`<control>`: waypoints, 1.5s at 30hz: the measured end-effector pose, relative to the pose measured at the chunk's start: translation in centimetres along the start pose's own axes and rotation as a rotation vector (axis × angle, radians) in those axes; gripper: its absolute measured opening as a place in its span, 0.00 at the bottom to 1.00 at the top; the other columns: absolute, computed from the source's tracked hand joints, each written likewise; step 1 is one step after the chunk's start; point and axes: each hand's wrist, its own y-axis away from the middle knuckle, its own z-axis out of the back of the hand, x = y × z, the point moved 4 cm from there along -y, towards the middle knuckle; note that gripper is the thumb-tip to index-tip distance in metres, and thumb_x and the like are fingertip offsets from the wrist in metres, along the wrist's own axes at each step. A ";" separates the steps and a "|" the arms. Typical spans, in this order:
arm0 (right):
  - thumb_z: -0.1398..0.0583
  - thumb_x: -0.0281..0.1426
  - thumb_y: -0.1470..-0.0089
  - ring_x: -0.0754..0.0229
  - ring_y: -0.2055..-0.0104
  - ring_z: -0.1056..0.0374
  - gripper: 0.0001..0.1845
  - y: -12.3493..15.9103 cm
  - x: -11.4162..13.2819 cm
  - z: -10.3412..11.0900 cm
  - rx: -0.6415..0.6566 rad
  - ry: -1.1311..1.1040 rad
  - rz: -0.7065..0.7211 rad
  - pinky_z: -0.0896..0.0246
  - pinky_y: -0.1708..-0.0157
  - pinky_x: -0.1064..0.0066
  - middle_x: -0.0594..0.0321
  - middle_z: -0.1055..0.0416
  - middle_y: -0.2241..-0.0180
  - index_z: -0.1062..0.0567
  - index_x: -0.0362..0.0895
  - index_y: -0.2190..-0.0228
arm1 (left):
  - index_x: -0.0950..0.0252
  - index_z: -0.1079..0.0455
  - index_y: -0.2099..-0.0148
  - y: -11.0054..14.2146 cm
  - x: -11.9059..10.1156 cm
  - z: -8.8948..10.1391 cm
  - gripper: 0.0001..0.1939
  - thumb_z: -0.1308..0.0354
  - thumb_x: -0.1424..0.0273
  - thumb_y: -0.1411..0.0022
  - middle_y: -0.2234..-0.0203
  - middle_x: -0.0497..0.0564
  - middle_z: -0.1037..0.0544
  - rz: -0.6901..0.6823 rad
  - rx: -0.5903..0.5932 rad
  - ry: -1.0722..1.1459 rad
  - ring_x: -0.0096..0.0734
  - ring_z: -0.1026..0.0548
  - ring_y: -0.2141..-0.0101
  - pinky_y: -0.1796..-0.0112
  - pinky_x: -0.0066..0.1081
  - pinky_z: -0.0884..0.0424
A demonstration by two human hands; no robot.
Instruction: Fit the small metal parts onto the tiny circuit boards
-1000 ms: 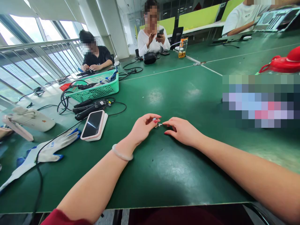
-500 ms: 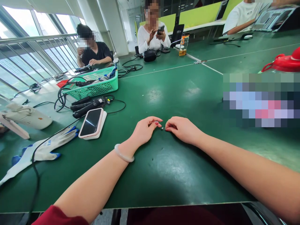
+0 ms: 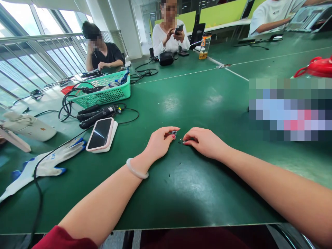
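Between the thumb and forefinger of my left hand (image 3: 161, 140) is a small dark patterned piece (image 3: 174, 133), its kind too small to tell. My right hand (image 3: 201, 139) pinches a tiny silvery piece with dark marks (image 3: 183, 141), low over the green table (image 3: 197, 186). A little gap separates the fingertips of both hands. Right by the silvery piece lies a tiny black bit (image 3: 179, 142). The rest of my right fingers curl inward and are partly hidden.
Left of my hands lie a phone (image 3: 101, 135), a work glove (image 3: 49, 157) with a cable across it, and black cabled tools (image 3: 97, 116). Behind them stands a green basket (image 3: 103, 98). A red object (image 3: 315, 67) lies far right. Several people sit around the table.
My hands have drawn slightly apart at the fingertips. More of the dark patterned piece shows in my left hand, and more of the silvery piece in my right.
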 end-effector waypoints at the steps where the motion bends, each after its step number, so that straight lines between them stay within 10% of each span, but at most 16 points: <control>1: 0.42 0.30 0.45 0.59 0.63 0.30 0.07 0.0 0.1 0.0 0.000 -0.011 0.001 0.37 0.60 0.66 0.63 0.25 0.67 0.23 0.46 0.69 | 0.62 0.27 0.50 0.0 0.0 0.0 0.17 0.49 0.74 0.40 0.65 0.51 0.20 0.001 0.004 0.004 0.30 0.23 0.63 0.57 0.32 0.29; 17: 0.40 0.35 0.54 0.60 0.68 0.29 0.10 0.2 -0.3 0.5 -0.072 -0.591 -0.238 0.35 0.63 0.66 0.62 0.23 0.70 0.23 0.44 0.70 | 0.61 0.27 0.48 0.7 -0.5 -0.8 0.17 0.44 0.70 0.40 0.61 0.51 0.19 -0.083 0.059 -0.026 0.32 0.23 0.63 0.56 0.35 0.27; 31: 0.43 0.44 0.49 0.67 0.81 0.44 0.18 0.3 0.2 1.0 -0.133 -0.503 -0.283 0.49 0.77 0.71 0.69 0.37 0.84 0.27 0.43 0.76 | 0.62 0.26 0.50 0.9 -1.5 -1.1 0.17 0.40 0.71 0.44 0.68 0.50 0.20 -0.064 0.114 0.097 0.29 0.23 0.68 0.60 0.32 0.27; 45: 0.41 0.39 0.48 0.65 0.77 0.41 0.13 0.4 1.0 0.7 -0.212 -0.374 -0.172 0.47 0.74 0.71 0.67 0.30 0.79 0.26 0.44 0.76 | 0.62 0.28 0.51 1.1 -1.7 -1.2 0.19 0.38 0.69 0.47 0.76 0.44 0.28 -0.060 0.104 0.183 0.20 0.32 0.76 0.69 0.26 0.32</control>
